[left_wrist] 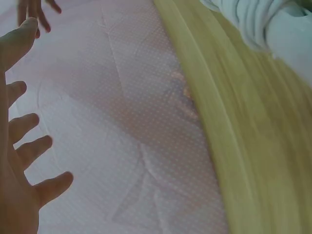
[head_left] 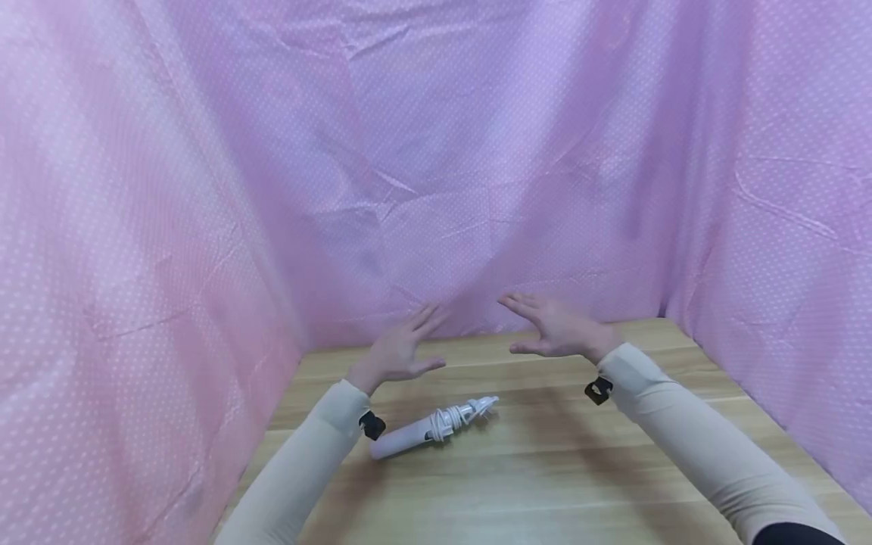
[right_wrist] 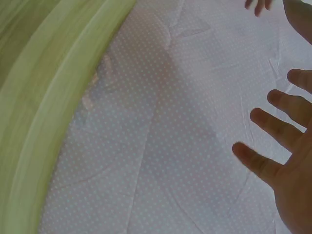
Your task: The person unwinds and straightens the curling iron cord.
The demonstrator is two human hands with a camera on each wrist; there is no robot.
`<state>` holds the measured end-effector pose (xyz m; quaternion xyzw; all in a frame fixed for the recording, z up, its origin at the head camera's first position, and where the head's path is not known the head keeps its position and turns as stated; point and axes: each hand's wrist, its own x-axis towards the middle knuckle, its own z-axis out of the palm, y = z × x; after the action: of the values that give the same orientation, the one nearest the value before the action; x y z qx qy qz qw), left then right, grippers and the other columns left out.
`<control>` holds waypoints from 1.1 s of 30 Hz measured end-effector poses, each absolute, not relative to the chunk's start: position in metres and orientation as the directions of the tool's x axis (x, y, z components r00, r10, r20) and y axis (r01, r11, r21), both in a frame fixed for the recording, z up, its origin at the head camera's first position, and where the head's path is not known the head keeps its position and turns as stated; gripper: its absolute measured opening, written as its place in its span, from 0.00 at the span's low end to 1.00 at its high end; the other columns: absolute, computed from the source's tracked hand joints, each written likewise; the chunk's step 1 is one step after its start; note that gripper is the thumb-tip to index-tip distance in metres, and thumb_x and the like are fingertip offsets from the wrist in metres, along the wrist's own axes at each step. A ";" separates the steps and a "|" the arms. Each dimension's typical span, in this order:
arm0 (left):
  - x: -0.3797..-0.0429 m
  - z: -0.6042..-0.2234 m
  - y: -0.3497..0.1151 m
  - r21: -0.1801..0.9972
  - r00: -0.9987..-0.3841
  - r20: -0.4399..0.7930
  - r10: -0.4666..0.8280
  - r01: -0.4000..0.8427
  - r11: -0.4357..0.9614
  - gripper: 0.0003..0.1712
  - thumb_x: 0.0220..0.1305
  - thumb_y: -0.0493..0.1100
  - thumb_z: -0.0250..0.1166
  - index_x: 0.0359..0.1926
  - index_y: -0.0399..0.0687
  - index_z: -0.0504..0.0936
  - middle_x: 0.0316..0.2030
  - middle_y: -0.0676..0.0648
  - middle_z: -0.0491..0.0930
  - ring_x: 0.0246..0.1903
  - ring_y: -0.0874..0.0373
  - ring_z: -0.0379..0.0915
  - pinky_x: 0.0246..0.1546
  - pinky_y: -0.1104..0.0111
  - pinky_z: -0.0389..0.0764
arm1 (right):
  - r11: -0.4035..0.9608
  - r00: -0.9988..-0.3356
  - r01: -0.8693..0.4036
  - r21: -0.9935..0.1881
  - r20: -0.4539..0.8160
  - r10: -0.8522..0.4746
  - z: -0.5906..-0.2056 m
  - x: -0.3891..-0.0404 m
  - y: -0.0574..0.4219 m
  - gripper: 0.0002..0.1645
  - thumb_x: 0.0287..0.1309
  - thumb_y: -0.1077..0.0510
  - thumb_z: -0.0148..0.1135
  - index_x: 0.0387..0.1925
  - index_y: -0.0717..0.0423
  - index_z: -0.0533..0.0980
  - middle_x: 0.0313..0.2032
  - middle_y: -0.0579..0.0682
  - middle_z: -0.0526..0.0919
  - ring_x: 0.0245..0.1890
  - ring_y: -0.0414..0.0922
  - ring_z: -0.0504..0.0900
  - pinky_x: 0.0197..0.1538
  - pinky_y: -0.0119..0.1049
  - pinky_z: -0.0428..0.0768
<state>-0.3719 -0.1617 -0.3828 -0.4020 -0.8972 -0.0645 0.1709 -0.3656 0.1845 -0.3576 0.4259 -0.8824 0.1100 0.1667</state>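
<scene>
On the wooden table lies a white, stick-shaped appliance point(head_left: 407, 437) with a thick smooth cylinder at its left end. Its white cord point(head_left: 446, 421) is wound in several turns round the middle, and the right end tapers. My left hand point(head_left: 398, 352) is raised beyond the appliance, fingers spread and holding nothing. To the right, my right hand point(head_left: 562, 327) also hovers with straight fingers and nothing in it. The two hands are apart, palms roughly facing each other. Part of the wound cord point(left_wrist: 248, 19) shows at the top right of the left wrist view.
The wood-grain table point(head_left: 518, 484) ends at a pink, white-dotted cloth point(head_left: 477, 189) hanging behind it. More of this cloth walls off the left and right sides. Small black wrist devices point(head_left: 372, 425) sit at the cuffs of the light sleeves point(head_left: 306, 462).
</scene>
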 end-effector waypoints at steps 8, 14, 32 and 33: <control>-0.353 -0.418 -0.190 0.246 -0.748 0.296 0.594 0.661 0.709 0.46 0.60 0.67 0.62 0.74 0.58 0.58 0.70 0.43 0.64 0.66 0.42 0.64 0.63 0.47 0.66 | 0.531 -0.530 -0.837 -0.134 0.444 -0.722 -0.380 -0.367 0.172 0.43 0.56 0.41 0.67 0.67 0.59 0.67 0.56 0.57 0.80 0.51 0.53 0.81 0.55 0.49 0.78; -0.338 -0.455 -0.207 0.325 -0.777 0.289 0.559 0.629 0.707 0.39 0.60 0.57 0.67 0.67 0.47 0.69 0.56 0.44 0.77 0.53 0.50 0.74 0.53 0.53 0.75 | 0.507 -0.524 -0.846 -0.167 0.440 -0.729 -0.398 -0.364 0.163 0.34 0.58 0.44 0.67 0.61 0.57 0.73 0.49 0.51 0.84 0.46 0.46 0.82 0.49 0.43 0.80; -0.320 -0.515 -0.224 0.389 -0.802 0.216 0.557 0.594 0.704 0.36 0.61 0.57 0.67 0.64 0.42 0.72 0.49 0.46 0.81 0.45 0.54 0.76 0.45 0.60 0.77 | 0.527 -0.552 -0.832 -0.174 0.353 -0.756 -0.452 -0.362 0.145 0.30 0.54 0.42 0.69 0.55 0.53 0.78 0.51 0.49 0.82 0.53 0.47 0.77 0.57 0.45 0.75; -0.320 -0.517 -0.224 0.395 -0.801 0.216 0.558 0.594 0.700 0.36 0.61 0.57 0.66 0.64 0.42 0.73 0.48 0.47 0.81 0.44 0.54 0.76 0.45 0.60 0.78 | 0.535 -0.560 -0.827 -0.174 0.341 -0.755 -0.454 -0.361 0.145 0.30 0.55 0.41 0.68 0.55 0.52 0.78 0.52 0.49 0.81 0.53 0.47 0.77 0.57 0.45 0.75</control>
<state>-0.3198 -0.2238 -0.5167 -0.3128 -0.9212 -0.2279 0.0396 -0.3607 0.1445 -0.4544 0.4553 -0.8687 0.1592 0.1130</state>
